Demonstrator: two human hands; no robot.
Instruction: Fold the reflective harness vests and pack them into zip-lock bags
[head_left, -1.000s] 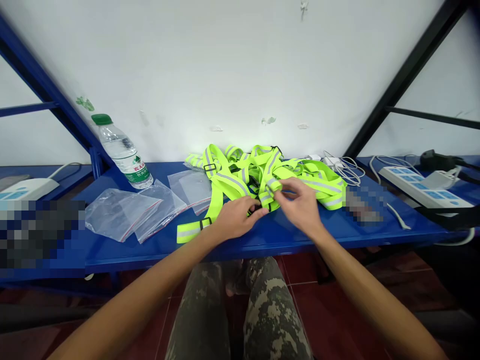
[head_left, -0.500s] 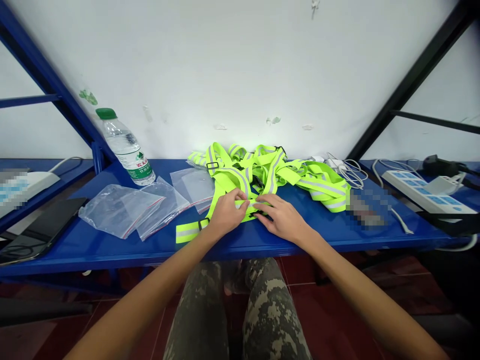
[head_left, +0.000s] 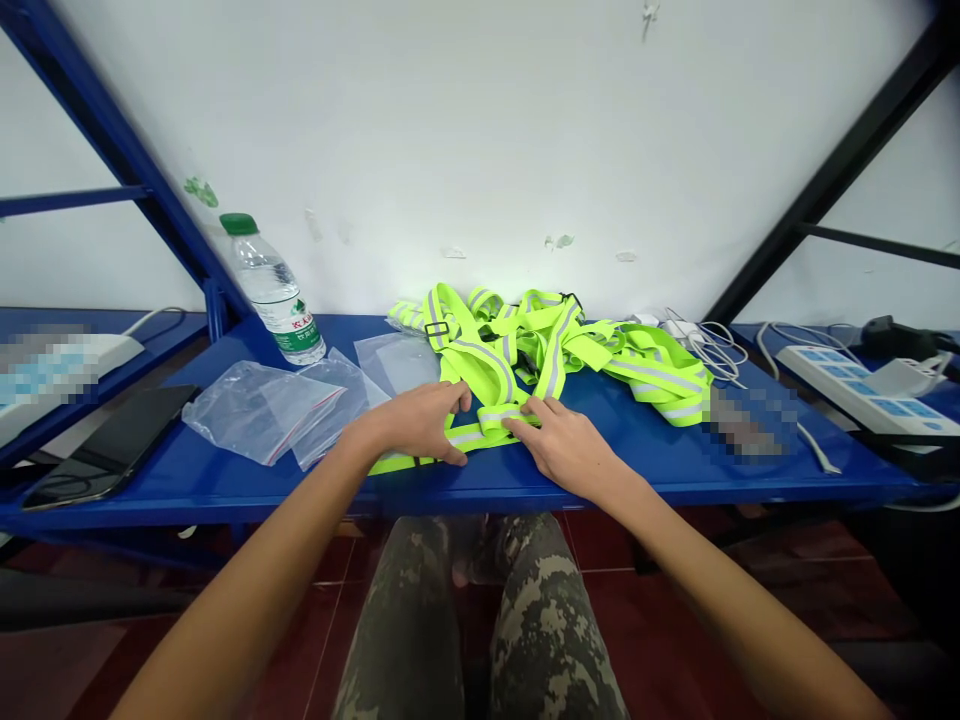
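Left hand (head_left: 424, 420) arched over the near part of a neon yellow-green reflective strap (head_left: 469, 437), thumb and fingers spread apart; contact of the thumb tip with the webbing cannot be told. Right hand (head_left: 566, 445) pinches the strap between thumb and fingers, beside a small folded loop. Strap lies near the front edge of a blue desk (head_left: 637, 460), running leftward beneath the left hand.

Directly behind: tangled heap of reflective webbing (head_left: 551, 345), grey stripe down each band, black slide buckle (head_left: 436, 328) at its left. Heap spreads right toward a white cable (head_left: 720, 350). Where strap and heap join, if they do, is hidden.

Left of the hands: clear zip-lock bags (head_left: 255, 410), overlapping; behind them, a green-capped water bottle (head_left: 281, 300), upright, label facing forward. Farther left, a black smartphone (head_left: 112, 445), lying flat. Far right: white power strip (head_left: 870, 390)
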